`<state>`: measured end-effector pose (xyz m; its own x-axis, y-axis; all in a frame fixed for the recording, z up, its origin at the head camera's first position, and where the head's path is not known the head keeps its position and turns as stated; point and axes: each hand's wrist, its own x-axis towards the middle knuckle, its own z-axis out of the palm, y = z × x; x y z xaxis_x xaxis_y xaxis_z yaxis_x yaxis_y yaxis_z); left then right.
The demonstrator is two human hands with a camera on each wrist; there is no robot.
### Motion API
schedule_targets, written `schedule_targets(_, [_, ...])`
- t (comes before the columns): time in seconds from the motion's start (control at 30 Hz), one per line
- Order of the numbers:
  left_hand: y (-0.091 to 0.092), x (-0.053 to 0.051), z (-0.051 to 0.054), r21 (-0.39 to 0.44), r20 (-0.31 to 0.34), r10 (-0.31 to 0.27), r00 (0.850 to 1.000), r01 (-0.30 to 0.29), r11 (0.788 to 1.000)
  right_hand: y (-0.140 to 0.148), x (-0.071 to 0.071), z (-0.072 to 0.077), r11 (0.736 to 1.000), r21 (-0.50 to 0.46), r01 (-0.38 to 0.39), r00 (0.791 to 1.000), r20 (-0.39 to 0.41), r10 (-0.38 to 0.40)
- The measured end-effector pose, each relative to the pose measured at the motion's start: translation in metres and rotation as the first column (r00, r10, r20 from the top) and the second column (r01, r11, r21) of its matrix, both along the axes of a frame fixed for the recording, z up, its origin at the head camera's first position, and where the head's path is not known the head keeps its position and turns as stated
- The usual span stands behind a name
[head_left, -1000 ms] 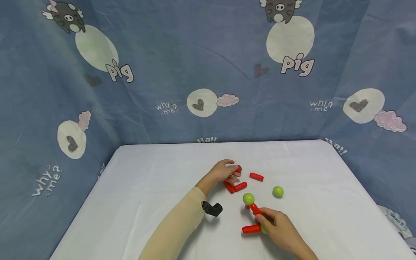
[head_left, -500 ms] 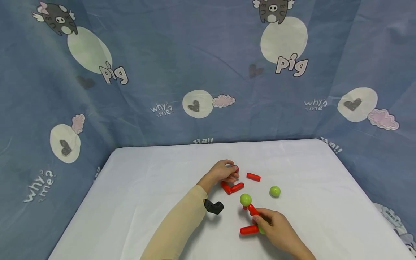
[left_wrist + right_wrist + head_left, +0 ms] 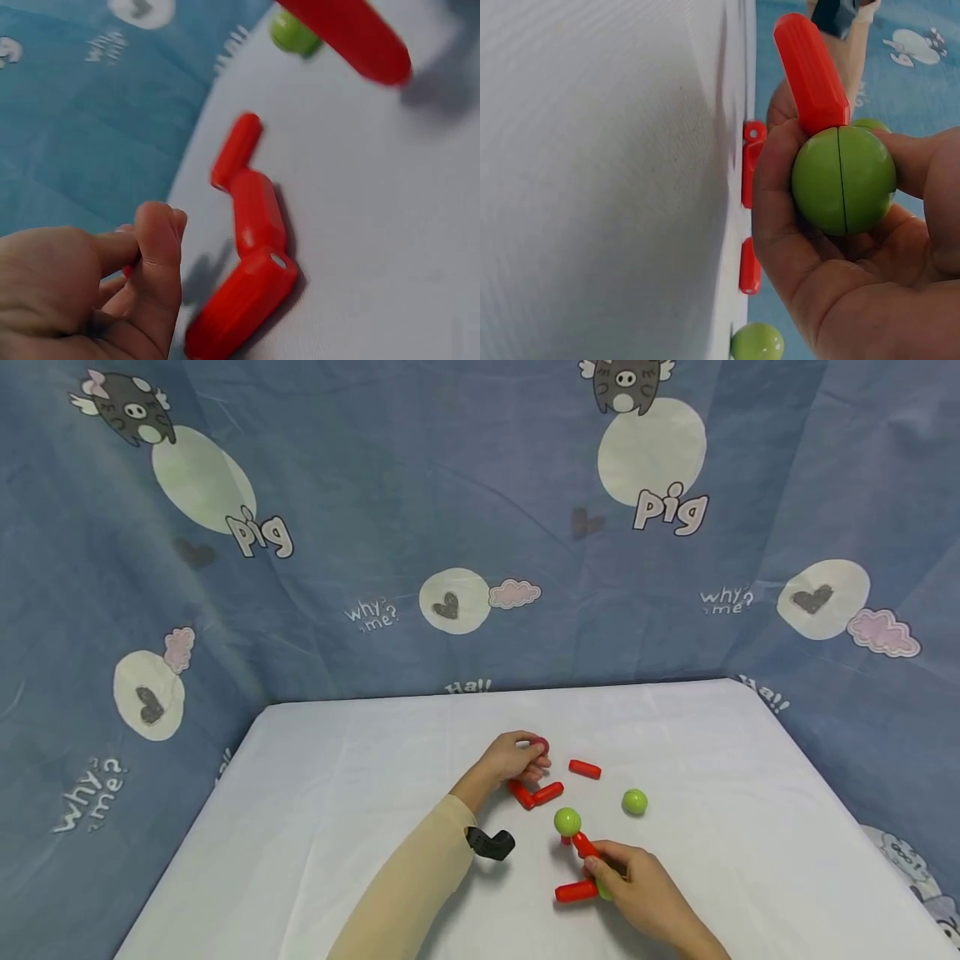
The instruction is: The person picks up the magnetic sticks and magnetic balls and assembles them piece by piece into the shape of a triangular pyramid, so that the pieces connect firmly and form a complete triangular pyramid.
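Observation:
My left hand [image 3: 513,758] is above the far middle of the table, thumb and fingers pinching a small red piece [image 3: 540,745]. Most of that piece is hidden, with only a sliver between the fingers in the left wrist view. Nearer the front, my right hand [image 3: 637,885] grips a joined frame of red rods and green balls. One green ball [image 3: 567,822] tops it on the far side, and a red rod [image 3: 576,892] sticks out to the left. In the right wrist view another green ball [image 3: 844,180] sits between my thumb and fingers, a red rod [image 3: 814,75] attached to it.
Two red rods [image 3: 548,792] lie with ends close together just below my left hand. A third loose rod [image 3: 585,769] and a loose green ball [image 3: 634,802] lie to the right. The white-covered table [image 3: 360,827] meets a blue printed cloth [image 3: 337,652] behind.
The red piece in my left hand has shifted slightly up and left, and that hand has tilted a little. My right hand and its frame look unmoved beyond a slight camera shift.

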<state>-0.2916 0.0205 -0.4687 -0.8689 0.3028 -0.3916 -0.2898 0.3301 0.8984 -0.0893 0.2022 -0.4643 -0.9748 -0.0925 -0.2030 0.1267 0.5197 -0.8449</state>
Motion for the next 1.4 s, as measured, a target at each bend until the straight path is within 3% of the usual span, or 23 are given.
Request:
schedule_targets(0.17, [-0.018, 0.012, 0.000, 0.132, -0.026, 0.032, 0.999, -0.028, 0.991, 0.000, 0.001, 0.001, 1.000, 0.015, -0.006, 1.000, -0.009, 0.007])
schedule_targets(0.37, [-0.053, 0.037, 0.004, 0.222, -0.080, 0.043, 0.996, -0.024, 0.975, 0.004, 0.003, 0.001, 1.000, 0.004, -0.022, 1.000, -0.011, 0.022])
schedule_targets(0.5, [-0.072, 0.060, 0.004, 0.244, -0.075, 0.027, 0.997, -0.008, 0.970, 0.005, 0.003, 0.000, 1.000, 0.009, -0.018, 1.000, 0.003, 0.018])
schedule_targets(0.63, [-0.086, 0.089, -0.003, 0.281, -0.037, -0.015, 0.999, 0.025, 0.959, 0.003, 0.002, -0.001, 1.000, 0.001, -0.014, 1.000, 0.013, 0.014])
schedule_targets(0.8, [-0.095, 0.124, -0.013, 0.342, 0.037, -0.061, 0.997, 0.044, 0.939, 0.000, 0.003, -0.001, 1.000, -0.008, -0.019, 1.000, 0.012, 0.019])
schedule_targets(0.9, [-0.097, 0.140, -0.017, 0.377, 0.074, -0.078, 0.994, 0.044, 0.925, -0.002, 0.003, -0.001, 1.000, 0.008, -0.007, 1.000, 0.010, 0.007])
schedule_targets(1.0, [-0.097, 0.149, -0.019, 0.393, 0.086, -0.080, 0.993, 0.040, 0.919, -0.005, 0.003, -0.001, 1.000, 0.010, 0.012, 1.000, 0.018, -0.012])
schedule_targets(1.2, [-0.093, 0.155, -0.021, 0.387, 0.096, -0.087, 0.992, 0.043, 0.921, -0.004, 0.004, -0.003, 0.999, -0.036, 0.016, 1.000, 0.014, -0.015])
schedule_targets(1.4, [-0.085, 0.160, -0.024, 0.390, 0.112, -0.107, 0.988, 0.055, 0.919, -0.009, 0.004, 0.000, 0.998, 0.053, 0.039, 0.999, 0.022, -0.040])
